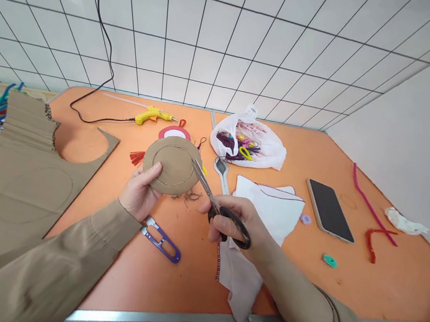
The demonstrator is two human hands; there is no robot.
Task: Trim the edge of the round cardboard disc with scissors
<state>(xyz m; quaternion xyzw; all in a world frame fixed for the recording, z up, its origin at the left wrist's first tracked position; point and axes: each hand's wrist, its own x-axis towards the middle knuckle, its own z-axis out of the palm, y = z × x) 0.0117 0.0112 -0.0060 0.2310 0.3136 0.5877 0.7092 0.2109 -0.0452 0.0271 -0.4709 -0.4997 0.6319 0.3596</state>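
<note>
A round cardboard disc [174, 169] with a smaller circle marked on its face is held up over the table. My left hand [142, 191] grips its lower left edge, thumb on the front. In my right hand [231, 218] are black-handled scissors [236, 226], their blades pointing up and left to the disc's right side. Whether the blades touch the cardboard cannot be told. Behind the disc lies a pink-rimmed round piece [175, 133], partly hidden, with a red tassel [136, 157] beside the disc. Dark thread scraps [190, 197] lie just below it.
A cut cardboard sheet [17, 182] covers the left side. Around the orange table [190, 290] are a yellow glue gun [153, 115], a plastic bag [268, 144], white cloth [283, 212], a purple-handled tool [162, 241], a phone [330, 209] and pipe cleaners [370, 200].
</note>
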